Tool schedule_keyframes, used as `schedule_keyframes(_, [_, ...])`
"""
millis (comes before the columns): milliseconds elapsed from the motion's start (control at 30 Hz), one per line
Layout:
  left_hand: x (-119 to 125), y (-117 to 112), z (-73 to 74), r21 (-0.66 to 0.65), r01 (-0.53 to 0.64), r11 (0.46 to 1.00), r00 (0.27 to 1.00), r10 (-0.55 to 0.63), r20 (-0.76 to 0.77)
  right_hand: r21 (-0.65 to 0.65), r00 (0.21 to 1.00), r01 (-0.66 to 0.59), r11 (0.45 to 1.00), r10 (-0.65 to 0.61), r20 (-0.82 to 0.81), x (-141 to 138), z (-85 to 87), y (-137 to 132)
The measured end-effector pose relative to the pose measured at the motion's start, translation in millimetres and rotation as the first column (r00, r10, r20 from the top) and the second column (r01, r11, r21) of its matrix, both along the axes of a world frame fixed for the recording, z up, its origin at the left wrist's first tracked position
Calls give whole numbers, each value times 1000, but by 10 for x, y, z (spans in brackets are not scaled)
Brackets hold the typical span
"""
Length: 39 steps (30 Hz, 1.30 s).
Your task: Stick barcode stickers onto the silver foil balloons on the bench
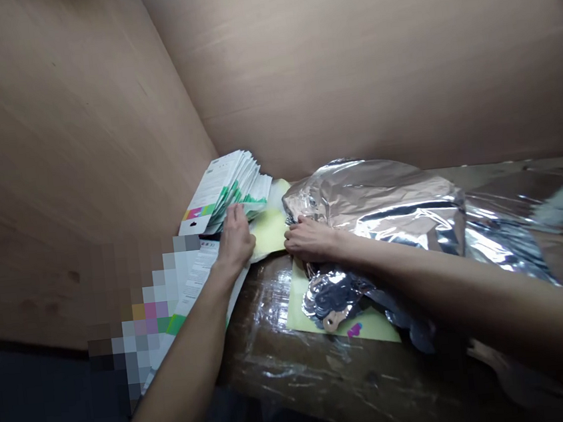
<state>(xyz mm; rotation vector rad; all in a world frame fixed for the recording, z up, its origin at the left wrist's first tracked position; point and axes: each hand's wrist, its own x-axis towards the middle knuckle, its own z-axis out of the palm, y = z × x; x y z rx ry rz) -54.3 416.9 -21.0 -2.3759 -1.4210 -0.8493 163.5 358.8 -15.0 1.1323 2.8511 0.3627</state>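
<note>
Between my two hands lies a yellow sheet [268, 232], with a thin, pale translucent layer around it. My left hand [236, 237] is closed at its left edge, thumb against the yellow and fingertips at the front of a fanned stack of printed white packets [221, 184]. The fingers of my right hand [310, 238] curl closed on the sheet's right edge, beside a large shiny clear plastic bag [390, 193]. Below my right wrist, silvery flat shaped pieces [328, 300] lie on another yellow sheet [299, 313], with a small magenta piece [355, 330].
More printed white packets [193, 284] lie under my left forearm, partly pixelated. Wooden panels rise at the left [79, 158] and back [346, 63]. The dark table [277, 359] has a plastic-wrapped surface and a front edge. Crumpled clear plastic [511, 247] spreads right.
</note>
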Motion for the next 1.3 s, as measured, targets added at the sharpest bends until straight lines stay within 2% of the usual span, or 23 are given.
schedule_keyframes(133, [-46, 35, 101, -25, -15, 1000, 996, 17, 86, -40, 994, 87, 995, -90, -57, 31, -35, 8])
schedule_keyframes(300, [-68, 46, 144, -65, 15, 998, 997, -10, 83, -65, 977, 172, 983, -178, -120, -33, 0, -16])
schedule_keyframes(400, [-136, 89, 168, -163, 87, 983, 996, -84, 23, -132, 959, 215, 968, -234, -161, -63, 34, 42])
schedule_keyframes(500, [-229, 130, 218, -272, 182, 945, 981, -193, -12, -171, 923, 294, 940, -325, -203, -41, 48, 183])
schedule_keyframes(667, [-300, 131, 261, -305, 254, 918, 965, -263, 11, -240, 873, 341, 909, -401, -278, 28, 44, 381])
schedule_keyframes(900, [-298, 167, 130, -297, 328, 897, 944, -323, 66, -291, 883, 236, 927, -329, -334, 104, 82, 328])
schedule_keyframes(1067, [-330, 231, 40, -249, 357, 900, 934, -344, 96, -362, 939, 113, 925, -219, -265, 254, 155, 330])
schedule_keyframes(1300, [-300, 175, 60, -245, 359, 901, 932, -329, 154, -312, 975, 140, 940, -187, -124, 252, 195, 233])
